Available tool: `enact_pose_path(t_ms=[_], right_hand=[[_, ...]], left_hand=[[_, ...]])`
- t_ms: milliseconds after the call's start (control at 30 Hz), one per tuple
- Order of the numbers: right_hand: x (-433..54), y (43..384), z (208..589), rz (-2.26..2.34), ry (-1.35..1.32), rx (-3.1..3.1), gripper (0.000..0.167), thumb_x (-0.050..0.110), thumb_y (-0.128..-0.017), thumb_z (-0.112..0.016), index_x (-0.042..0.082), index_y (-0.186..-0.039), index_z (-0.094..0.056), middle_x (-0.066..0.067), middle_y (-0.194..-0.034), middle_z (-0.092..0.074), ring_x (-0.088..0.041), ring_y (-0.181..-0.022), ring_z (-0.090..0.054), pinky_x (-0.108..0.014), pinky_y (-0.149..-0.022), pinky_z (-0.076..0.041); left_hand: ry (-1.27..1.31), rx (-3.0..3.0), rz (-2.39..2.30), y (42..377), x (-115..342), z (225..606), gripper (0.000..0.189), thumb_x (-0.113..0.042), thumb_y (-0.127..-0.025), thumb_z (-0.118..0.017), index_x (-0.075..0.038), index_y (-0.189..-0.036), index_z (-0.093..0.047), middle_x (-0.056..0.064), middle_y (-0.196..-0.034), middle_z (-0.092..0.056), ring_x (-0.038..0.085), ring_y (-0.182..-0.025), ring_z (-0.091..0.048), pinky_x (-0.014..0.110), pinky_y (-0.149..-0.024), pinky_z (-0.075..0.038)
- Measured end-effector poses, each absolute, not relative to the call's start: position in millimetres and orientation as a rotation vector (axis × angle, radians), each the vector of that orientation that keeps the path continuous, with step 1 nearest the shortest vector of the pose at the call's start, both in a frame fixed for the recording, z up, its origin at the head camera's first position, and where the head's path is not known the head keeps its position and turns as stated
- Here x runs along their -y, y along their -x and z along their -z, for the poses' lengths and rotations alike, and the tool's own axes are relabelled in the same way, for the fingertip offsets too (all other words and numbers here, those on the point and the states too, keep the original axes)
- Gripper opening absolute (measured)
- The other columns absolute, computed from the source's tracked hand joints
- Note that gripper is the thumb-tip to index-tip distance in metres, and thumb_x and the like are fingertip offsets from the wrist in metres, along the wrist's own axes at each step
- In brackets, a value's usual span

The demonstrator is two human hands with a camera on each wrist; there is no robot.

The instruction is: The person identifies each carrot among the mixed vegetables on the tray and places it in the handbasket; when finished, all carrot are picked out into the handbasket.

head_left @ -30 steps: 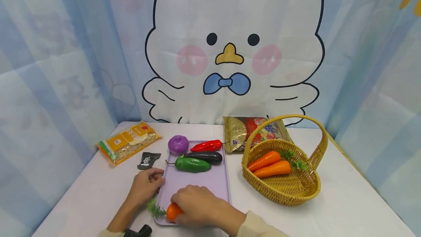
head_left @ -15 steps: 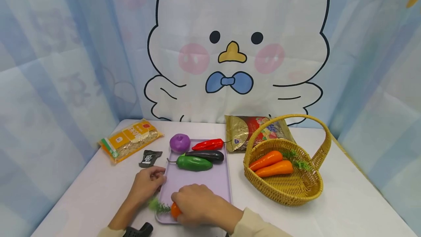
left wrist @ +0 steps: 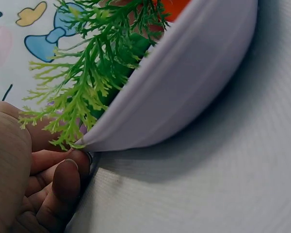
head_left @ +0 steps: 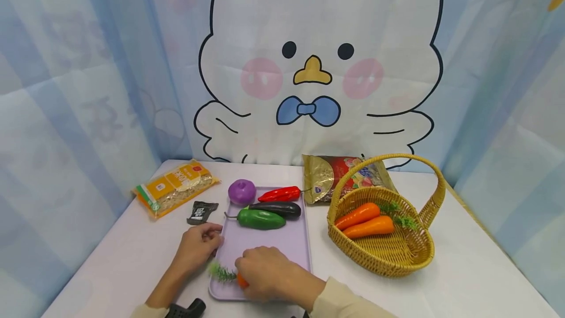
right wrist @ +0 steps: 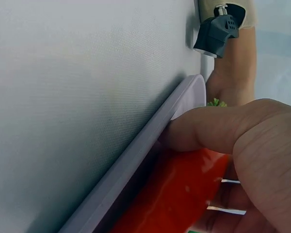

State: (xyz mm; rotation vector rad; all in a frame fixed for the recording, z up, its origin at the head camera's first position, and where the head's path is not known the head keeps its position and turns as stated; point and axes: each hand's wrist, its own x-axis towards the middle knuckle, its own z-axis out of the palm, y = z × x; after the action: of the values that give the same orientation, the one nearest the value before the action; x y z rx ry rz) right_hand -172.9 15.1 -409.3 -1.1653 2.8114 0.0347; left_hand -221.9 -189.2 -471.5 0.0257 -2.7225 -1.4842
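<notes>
My right hand grips an orange carrot with its thumb and fingers, low over the near end of a lilac tray. Only the carrot's top and its green leaves show in the head view, pointing left. At the tray's left rim, my left hand holds the edge with bent fingers. Across the far half of the tray lie a green pepper, a dark eggplant and a red chili pepper. A purple onion sits at the far left corner.
Right of the tray stands a wicker basket with a tall handle, holding two carrots. Behind it lies a gold and red bag. A yellow bag of grain and a small black packet lie at the left.
My right hand has shifted the carrot slightly right and away from me, so its leaves now lie over the tray's left rim. My left hand stays at the rim.
</notes>
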Motion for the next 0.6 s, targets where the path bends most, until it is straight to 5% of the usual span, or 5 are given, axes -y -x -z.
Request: enact_pose_path(t_ms=[600], right_hand=[[-29,174,382,-0.012,1.218,-2.811,0.031,0.034,-0.079,-0.079,0.022,-0.104,-0.067,0.011,-0.083,-0.056,-0.008,-0.073,-0.048,-0.024,-0.060,-0.042]], left_hand=[[-0.006,2.761,1.388,224,190,471,0.034,-0.011,-0.086,-0.069,-0.002,-0.118,-0.071,0.003,-0.086,-0.064,0.016,-0.071,-0.054,0.025,-0.060,-0.046]])
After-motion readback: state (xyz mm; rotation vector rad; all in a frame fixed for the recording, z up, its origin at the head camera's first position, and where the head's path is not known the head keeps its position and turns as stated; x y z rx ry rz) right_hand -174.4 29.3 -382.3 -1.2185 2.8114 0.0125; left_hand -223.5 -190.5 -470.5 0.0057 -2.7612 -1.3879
